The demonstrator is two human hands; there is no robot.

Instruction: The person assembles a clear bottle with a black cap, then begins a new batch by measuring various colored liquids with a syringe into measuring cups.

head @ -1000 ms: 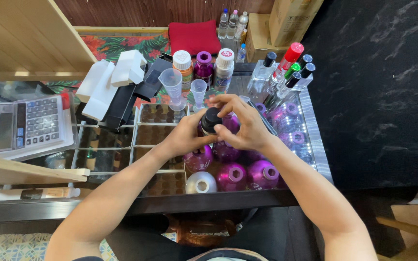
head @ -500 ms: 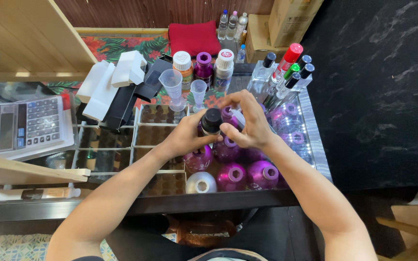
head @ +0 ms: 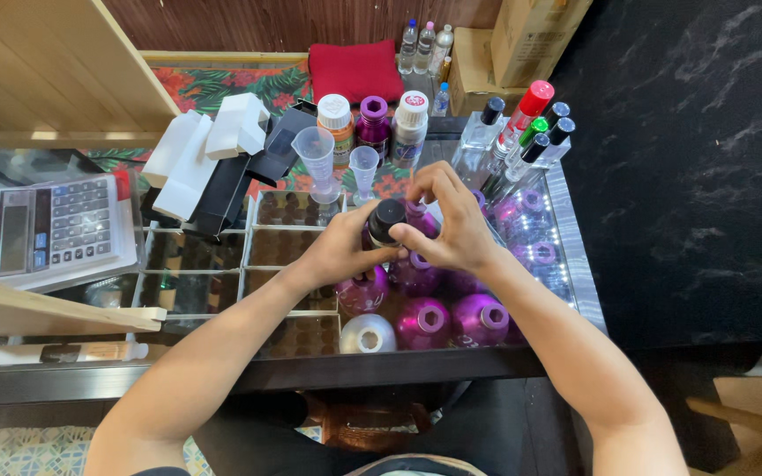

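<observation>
Both my hands meet over the glass counter [head: 566, 264], just above the cluster of purple bottles [head: 422, 323]. Left hand [head: 339, 249] wraps the body of a small dark bottle, fingers curled close round it; the body is mostly hidden in the palm. Right hand [head: 453, 225] comes over the top, thumb and fingertips pinching the black cap [head: 387, 214], remaining fingers arched loosely above. The bottle is held clear of the counter, upright or nearly so. Judging by the look of it: small, light, rigid, probably glass, so fragile if dropped onto the glass top, and smooth enough to slip. Best hold seems to be the body in one hand, low and full round, with the cap taken at its sides by fingertips only. Beside the cluster sits one silver bottle [head: 368, 334]. Behind the hands: two clear measuring cups [head: 317, 159], three capped jars [head: 372, 123], tall spray bottles [head: 522, 132] at right. White boxes [head: 213, 141] and a calculator [head: 55, 225] lie well apart to the left.
</observation>
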